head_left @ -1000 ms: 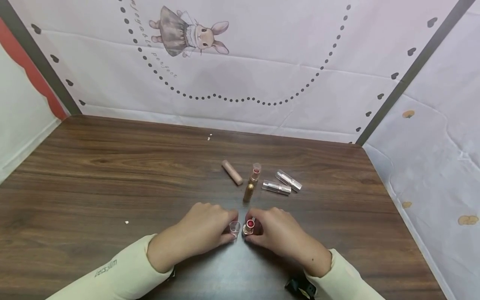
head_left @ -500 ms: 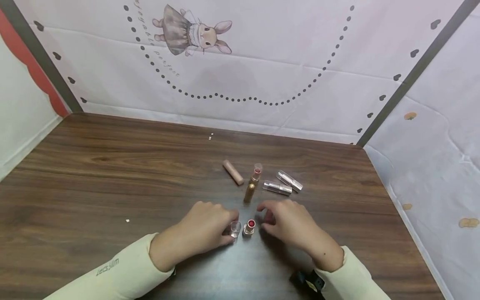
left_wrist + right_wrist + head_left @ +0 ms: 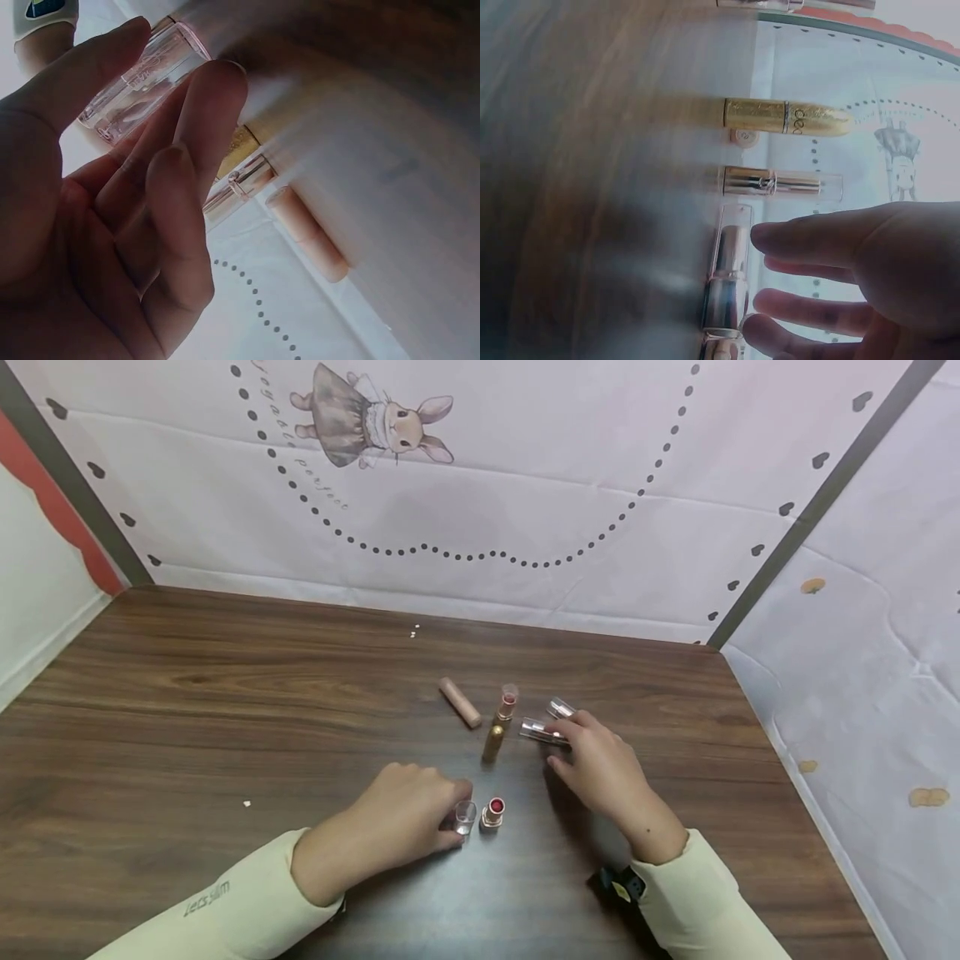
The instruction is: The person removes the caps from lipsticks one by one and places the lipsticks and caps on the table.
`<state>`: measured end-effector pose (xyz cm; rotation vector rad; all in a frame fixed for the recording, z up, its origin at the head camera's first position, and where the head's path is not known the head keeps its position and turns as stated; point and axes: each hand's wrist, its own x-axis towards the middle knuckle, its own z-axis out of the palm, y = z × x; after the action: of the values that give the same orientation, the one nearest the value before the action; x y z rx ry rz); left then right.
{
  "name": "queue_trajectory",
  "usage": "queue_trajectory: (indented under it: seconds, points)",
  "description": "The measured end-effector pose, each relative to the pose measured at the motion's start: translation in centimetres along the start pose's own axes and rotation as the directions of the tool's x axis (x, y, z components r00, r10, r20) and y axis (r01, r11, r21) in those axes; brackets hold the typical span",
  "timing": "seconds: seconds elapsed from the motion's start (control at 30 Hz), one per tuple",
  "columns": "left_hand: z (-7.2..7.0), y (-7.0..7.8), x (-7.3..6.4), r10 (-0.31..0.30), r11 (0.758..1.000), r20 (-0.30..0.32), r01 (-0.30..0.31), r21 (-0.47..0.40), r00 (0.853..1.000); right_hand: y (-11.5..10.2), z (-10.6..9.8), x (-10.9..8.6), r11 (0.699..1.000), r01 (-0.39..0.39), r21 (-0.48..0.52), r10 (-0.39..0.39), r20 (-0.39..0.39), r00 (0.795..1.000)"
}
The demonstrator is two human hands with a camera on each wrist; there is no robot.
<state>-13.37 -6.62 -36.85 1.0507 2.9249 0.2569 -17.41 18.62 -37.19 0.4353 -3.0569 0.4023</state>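
Left grip [image 3: 401, 817] pinching a clear cap [image 3: 464, 822], right grip [image 3: 602, 766] loose over a silver lipstick [image 3: 534, 729]

Uncapped red lipstick [image 3: 492, 816] is standing just right of the cap, not touching it. Right fingers are spread right at the silver one lying on the desk [image 3: 262, 693], can't tell if they're touching. Gold tube [image 3: 492, 747] stands upright to the left of that hand, btw.
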Motion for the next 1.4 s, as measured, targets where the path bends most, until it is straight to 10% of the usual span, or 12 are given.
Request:
queue_trajectory:
  seconds: [1.4]
  points:
    - [0.06,0.03,0.16,0.012,1.000,-0.016,-0.012,-0.004,1.000,0.29,0.76,0.29,0.999,0.030,-0.013,-0.030,0.035,0.999]
